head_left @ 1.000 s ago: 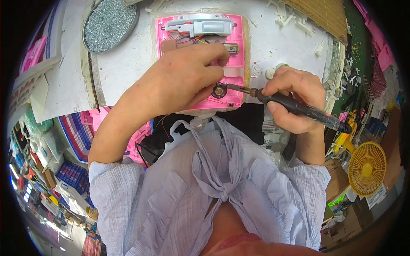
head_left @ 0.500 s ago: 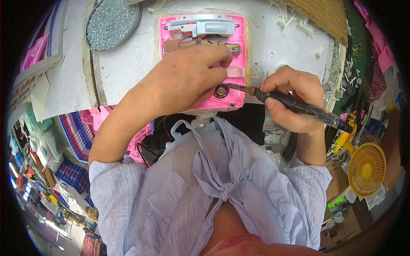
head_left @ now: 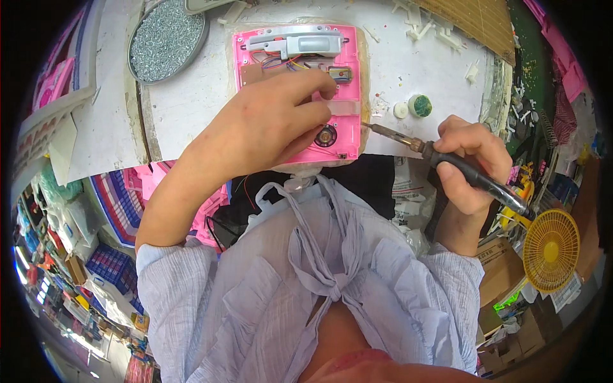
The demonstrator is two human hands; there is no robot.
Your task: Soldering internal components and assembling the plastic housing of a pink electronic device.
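A pink plastic housing (head_left: 352, 137) lies open-side up on the table, its inside showing. Over its left and middle part rests my left hand (head_left: 271, 121), fingers curled in beside a small round speaker (head_left: 325, 135); what they pinch, if anything, is hidden. A dark-handled soldering iron (head_left: 479, 180) is in the grip of my right hand (head_left: 471, 163). Its tip stands just off the housing's right edge. Coloured wires (head_left: 287, 64) run between a grey module (head_left: 313, 45) at the housing's far end and parts partly covered by my left hand.
Right of the housing stand a small green pot (head_left: 419, 106) and a white cap (head_left: 400, 110). A round tray of screws (head_left: 167, 41) sits at the far left. White plastic pieces (head_left: 418, 30) lie far right, near a cardboard sheet (head_left: 476, 22). A yellow fan (head_left: 550, 251) is at the right.
My right hand has drawn the soldering iron away from the speaker, to the right and slightly nearer me. The green pot and white cap now show. My left hand stays nearly in place.
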